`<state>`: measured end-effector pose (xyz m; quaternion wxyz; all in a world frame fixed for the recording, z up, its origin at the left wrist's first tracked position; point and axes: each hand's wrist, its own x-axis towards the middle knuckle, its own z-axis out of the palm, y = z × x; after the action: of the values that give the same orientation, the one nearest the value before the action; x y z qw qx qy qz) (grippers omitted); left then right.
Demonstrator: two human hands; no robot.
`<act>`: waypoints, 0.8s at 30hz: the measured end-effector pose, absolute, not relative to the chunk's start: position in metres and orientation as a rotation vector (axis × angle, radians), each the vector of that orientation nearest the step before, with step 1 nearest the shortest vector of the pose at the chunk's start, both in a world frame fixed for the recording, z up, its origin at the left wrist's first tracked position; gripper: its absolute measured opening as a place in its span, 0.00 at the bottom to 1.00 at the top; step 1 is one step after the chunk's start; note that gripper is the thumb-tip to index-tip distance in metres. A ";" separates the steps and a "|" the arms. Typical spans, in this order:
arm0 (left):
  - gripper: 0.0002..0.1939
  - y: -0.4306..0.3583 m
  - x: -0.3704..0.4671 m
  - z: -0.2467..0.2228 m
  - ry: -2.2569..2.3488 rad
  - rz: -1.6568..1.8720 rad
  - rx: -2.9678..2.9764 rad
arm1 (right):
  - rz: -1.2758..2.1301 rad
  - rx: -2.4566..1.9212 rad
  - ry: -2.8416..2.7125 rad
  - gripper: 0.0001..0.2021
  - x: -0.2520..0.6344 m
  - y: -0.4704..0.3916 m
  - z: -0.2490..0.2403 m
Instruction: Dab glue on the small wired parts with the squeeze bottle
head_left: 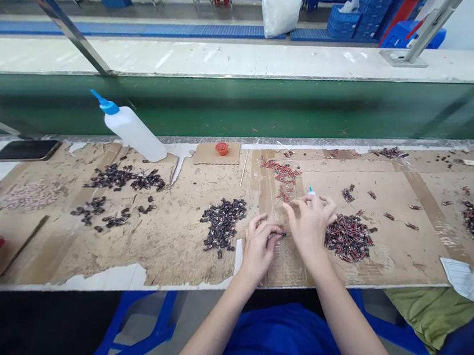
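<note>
My left hand (263, 247) is closed, thumb and fingers pinching a small black part (282, 234) just above the cardboard. Beside it, my right hand (310, 223) has its fingers bent and its thumb and forefinger brought together near the small red pieces (283, 195); what they pinch is too small to make out. A blue nozzle tip (311, 190) on a white neck shows past the right fingers; I cannot tell whether that hand holds it. To the left lies a pile of black parts (224, 223). Right of my right hand is a heap of red-and-black parts (350, 238).
A large white bottle with a blue nozzle (134, 132) stands tilted at the back. Near it, a red cup (222, 148) rests on a cardboard square, beside a thin stick (244, 168). A phone (26, 150) lies far left. Beyond runs a green-sided ledge (229, 112).
</note>
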<state>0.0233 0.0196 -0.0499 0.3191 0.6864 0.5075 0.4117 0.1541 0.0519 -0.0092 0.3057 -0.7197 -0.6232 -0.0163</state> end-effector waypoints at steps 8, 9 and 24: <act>0.07 0.019 0.018 -0.040 1.330 1.298 1.480 | 0.261 -1.794 -1.676 0.11 0.151 0.068 -0.015; 0.07 0.019 0.017 -0.039 1.340 1.316 1.458 | 0.381 -1.721 -1.636 0.11 0.153 0.065 -0.013; 0.06 0.013 0.019 -0.013 1.449 1.359 1.439 | 0.824 -1.438 -1.328 0.13 0.154 0.015 0.010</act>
<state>0.0192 0.0132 -0.0128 0.3376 0.5524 0.5559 0.5214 0.1539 0.0154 0.0104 0.4871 -0.5913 -0.5461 0.3389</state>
